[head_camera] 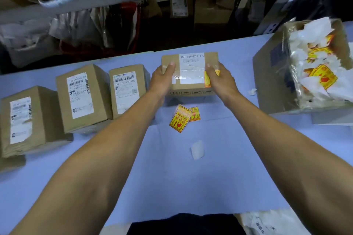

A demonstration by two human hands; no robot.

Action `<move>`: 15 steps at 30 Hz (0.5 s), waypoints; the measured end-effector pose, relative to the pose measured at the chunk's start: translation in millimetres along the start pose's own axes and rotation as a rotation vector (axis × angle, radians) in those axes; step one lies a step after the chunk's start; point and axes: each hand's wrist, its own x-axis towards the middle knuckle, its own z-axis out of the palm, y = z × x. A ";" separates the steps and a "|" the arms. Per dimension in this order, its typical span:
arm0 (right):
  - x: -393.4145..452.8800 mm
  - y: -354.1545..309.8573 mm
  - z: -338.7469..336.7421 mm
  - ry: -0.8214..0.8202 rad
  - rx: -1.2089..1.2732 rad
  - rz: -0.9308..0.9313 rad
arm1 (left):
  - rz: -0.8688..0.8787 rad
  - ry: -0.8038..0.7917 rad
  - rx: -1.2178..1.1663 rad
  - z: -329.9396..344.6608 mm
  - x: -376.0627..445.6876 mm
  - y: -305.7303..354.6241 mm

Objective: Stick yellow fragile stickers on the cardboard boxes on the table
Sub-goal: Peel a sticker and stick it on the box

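At the middle of the blue table, a cardboard box is gripped at its two ends by the left hand and the right hand, thumbs laid on top. A yellow fragile sticker is seen on its top beneath the right thumb, and loose stickers lie just in front of it.

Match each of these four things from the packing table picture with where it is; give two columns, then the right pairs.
Things:
1. held box
2. loose yellow stickers
3. torn open carton
4. white backing scrap

Places:
A. at the table's right edge, full of sticker waste
B. between both hands
C. on the table, nearest the person
D. flat on the table, just in front of the held box

Pairs: 1-B, 2-D, 3-A, 4-C
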 end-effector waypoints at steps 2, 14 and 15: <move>3.9 4.5 5.6 -0.026 -0.016 0.003 | -0.011 0.012 0.009 -2.1 4.0 -7.8; 3.9 0.4 10.7 0.023 -0.122 -0.015 | 0.077 0.093 0.144 -7.4 -0.8 -5.7; 1.4 -2.5 10.2 0.057 -0.173 -0.019 | 0.059 0.077 0.137 -9.7 -2.1 -2.4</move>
